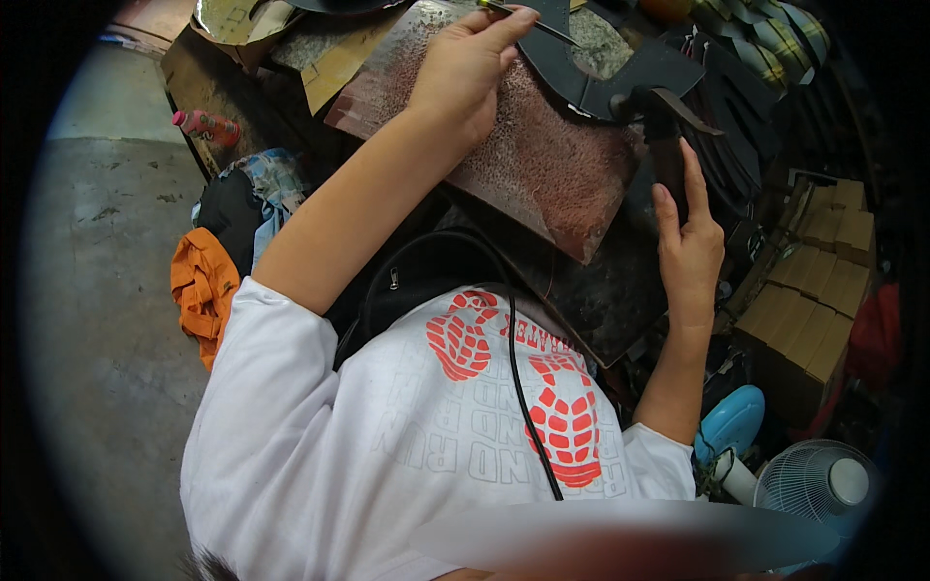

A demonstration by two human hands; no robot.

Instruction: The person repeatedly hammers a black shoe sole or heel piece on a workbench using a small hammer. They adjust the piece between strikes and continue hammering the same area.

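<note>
My left hand (470, 73) is closed in a pinch round a slim pointed tool (547, 29), its tip aimed down to the right. Beneath that tip lies a flat black cut piece (654, 73), which looks like leather, with curved edges. My right hand (690, 247) grips the dark handle of a hammer (666, 160) to the right of the board, index finger stretched along it. The hammer's head, with a curved claw, is up beside the black piece. Under the work is a worn reddish-brown board (572, 165) with a pitted surface.
Cardboard pieces (344, 68) lie at the far left, near a pink-capped bottle (208, 127). An orange cloth (203, 286) hangs below it. More black strips (731, 116) lie far right. Stacked brown boxes (804, 290) and a fan (819, 484) stand on the right.
</note>
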